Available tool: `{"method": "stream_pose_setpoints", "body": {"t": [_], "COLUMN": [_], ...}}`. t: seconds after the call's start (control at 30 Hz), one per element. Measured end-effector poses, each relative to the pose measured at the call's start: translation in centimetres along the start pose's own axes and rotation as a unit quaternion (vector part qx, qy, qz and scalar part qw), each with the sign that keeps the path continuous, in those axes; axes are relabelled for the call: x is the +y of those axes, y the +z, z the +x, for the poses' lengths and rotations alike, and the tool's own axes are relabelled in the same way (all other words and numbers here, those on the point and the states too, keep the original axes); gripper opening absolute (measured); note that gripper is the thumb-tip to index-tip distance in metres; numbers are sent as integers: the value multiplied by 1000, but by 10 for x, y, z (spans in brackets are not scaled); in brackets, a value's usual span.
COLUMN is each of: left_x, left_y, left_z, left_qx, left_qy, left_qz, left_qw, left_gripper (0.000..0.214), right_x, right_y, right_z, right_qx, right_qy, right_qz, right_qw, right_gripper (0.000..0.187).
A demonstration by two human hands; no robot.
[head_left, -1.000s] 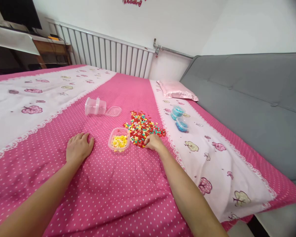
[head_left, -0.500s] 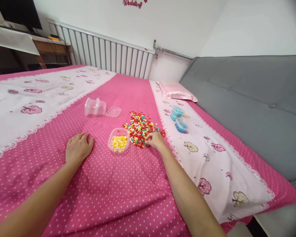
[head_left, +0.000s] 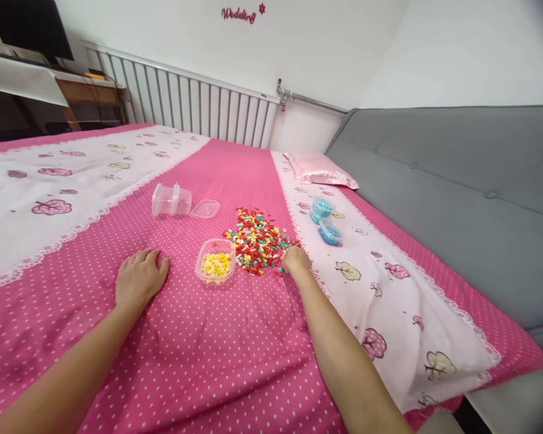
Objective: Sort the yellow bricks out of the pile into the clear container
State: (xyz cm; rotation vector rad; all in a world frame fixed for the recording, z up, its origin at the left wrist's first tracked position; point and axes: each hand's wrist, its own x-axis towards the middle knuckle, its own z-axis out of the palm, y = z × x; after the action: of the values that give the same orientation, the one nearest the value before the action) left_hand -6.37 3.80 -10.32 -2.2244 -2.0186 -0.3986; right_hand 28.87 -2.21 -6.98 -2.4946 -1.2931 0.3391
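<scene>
My left hand (head_left: 140, 277) lies flat on the pink dotted bedspread with its fingers spread, holding nothing. At the right edge of a pile of small red, yellow, white and green pieces (head_left: 257, 241), my right hand (head_left: 296, 259) is closed with curled fingers. Whatever it may pinch is hidden behind the hand. Between the hands stands a clear plastic container (head_left: 199, 275), open at the top, with yellow pieces (head_left: 216, 264) inside. It sits just left of the pile.
Clear stacked containers (head_left: 165, 200) lie on their side beyond, beside a clear lid (head_left: 206, 209). To the right are two tubs, one with light blue pieces (head_left: 322, 208) and one with darker blue (head_left: 330, 232). A pink pillow (head_left: 321, 169) rests near the grey headboard (head_left: 457, 175).
My right hand has moved a little to the right, from over the pile's front to its right edge. My left hand stays in place. The view has shifted slightly.
</scene>
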Motion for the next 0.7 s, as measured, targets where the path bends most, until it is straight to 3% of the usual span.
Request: {"method": "stream_pose_setpoints", "body": {"t": [0.2,0.4,0.7], "left_x": [0,-2,1], "left_y": [1,4,-1], "left_z": [0,1,0], "left_qx": [0,5,7], "left_qy": [-3,1,2], "left_qz": [-1,1,2], "left_qw": [1000,1000,1000], "left_gripper": [62,62,60], "right_x": [-13,-23,-24], "right_y": [5,15,21], "right_z": [-9,-12,-11], "right_qx": [-16,-5,-14], "right_qy": [-92,-68,-98], "right_qz": [38,0,0], "right_qw": [995,998,995], "right_gripper": [9,9,15]}}
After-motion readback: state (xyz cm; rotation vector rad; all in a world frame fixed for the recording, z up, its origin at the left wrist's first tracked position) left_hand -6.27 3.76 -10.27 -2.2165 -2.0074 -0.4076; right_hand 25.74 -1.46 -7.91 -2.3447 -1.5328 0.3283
